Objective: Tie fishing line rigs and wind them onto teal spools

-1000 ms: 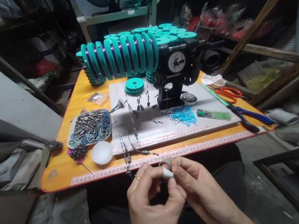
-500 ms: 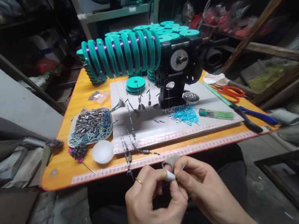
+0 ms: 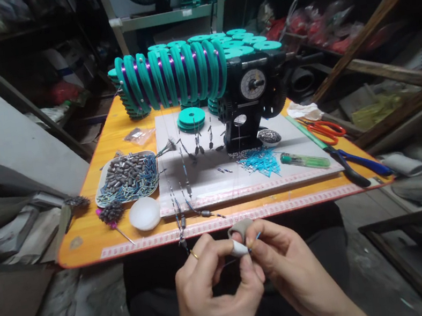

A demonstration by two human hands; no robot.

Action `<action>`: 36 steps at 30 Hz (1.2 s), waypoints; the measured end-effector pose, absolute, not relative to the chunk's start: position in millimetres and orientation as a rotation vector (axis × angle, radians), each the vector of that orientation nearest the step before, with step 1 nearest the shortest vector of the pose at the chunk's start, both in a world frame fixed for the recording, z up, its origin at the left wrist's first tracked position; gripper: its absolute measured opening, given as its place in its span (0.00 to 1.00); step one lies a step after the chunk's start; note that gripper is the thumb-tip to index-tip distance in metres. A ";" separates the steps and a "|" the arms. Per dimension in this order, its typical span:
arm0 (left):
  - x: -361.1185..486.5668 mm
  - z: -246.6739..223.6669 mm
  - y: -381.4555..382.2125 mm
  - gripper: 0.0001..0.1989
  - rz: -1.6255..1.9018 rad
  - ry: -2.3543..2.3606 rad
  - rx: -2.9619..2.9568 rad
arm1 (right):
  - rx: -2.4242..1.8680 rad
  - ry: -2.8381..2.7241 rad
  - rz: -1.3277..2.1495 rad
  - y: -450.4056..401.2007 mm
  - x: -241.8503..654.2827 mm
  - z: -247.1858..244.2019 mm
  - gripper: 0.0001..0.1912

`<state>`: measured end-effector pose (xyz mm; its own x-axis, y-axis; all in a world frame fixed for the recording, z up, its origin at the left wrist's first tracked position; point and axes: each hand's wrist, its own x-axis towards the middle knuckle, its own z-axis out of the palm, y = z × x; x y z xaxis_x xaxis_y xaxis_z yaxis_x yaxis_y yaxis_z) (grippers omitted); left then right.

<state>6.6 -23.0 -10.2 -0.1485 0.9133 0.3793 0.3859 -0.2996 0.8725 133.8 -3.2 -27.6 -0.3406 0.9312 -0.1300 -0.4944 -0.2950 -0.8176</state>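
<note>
In the head view, both bare hands meet in front of the white board (image 3: 216,185), beyond the near edge of the table (image 3: 91,231). The right hand (image 3: 288,259) has thumb and forefinger pressed together on a thin blue stick (image 3: 258,236), whose end pokes up in front of the board. The left hand (image 3: 217,287), its forefinger capped in white, pinches at the tips, seemingly on the stick's lower end, though that spot is tiny. On the board stand a black machine (image 3: 240,139), a heap of blue sticks (image 3: 263,163) and a green knife (image 3: 304,160). Left of the board are a tray (image 3: 98,199) of grey weights and a white bowl (image 3: 145,214); right of it, orange-handled scissors (image 3: 324,129).
</note>
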 end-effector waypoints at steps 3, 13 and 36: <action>7.4 -8.8 -22.6 0.06 1.479 1.456 1.609 | -0.777 -0.847 1.802 -2.5 134.5 -28.7 0.05; 1.3 -8.2 -22.4 0.08 1.375 1.377 1.633 | -0.765 -0.854 1.809 -2.1 133.8 -27.4 0.05; -1.8 -6.3 -25.9 0.08 1.275 1.342 1.532 | -0.698 -0.827 1.895 -0.4 133.3 -27.7 0.03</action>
<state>-1.8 -25.9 -6.3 -0.0324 0.9767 0.2122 0.2619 -0.1966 0.9448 133.3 -0.4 -27.7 -0.4130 0.9018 -0.1271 -0.5200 -0.3481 -0.7800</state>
